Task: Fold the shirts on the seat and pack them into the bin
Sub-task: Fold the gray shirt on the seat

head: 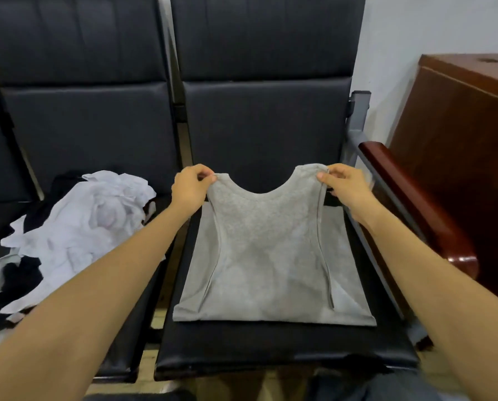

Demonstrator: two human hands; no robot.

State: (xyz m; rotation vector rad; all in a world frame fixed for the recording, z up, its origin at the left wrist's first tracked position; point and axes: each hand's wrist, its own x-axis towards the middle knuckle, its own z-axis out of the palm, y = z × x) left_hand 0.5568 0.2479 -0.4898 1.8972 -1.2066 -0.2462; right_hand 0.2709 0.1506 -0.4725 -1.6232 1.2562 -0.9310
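- Two bare forearms are reaching in over the near edge of the seat (270, 348). The left hand (191, 188) and right hand (347, 188) are each pinching a shoulder strap of the grey shirt (270, 256) between thumb and fingers (205, 172), near the seat's far edge.
- The shirt is lying spread across the seat, its hem toward the near edge.
- Likely risk: if one strap is slipping free, the soft cloth will be bunching and folding crooked. Its right side is also crowding the armrest (415, 204).
- A pile of shirts (82, 227), white and black, is waiting on the neighbouring seat (143, 319).
- Dark padded seats are standing against a white wall (415, 24), with a wooden cabinet (458, 140) at the right. No bin is showing.

grey shirt (270, 256) lies on the right seat (270, 342), a clothes heap (77, 227) on the left seat (129, 337).
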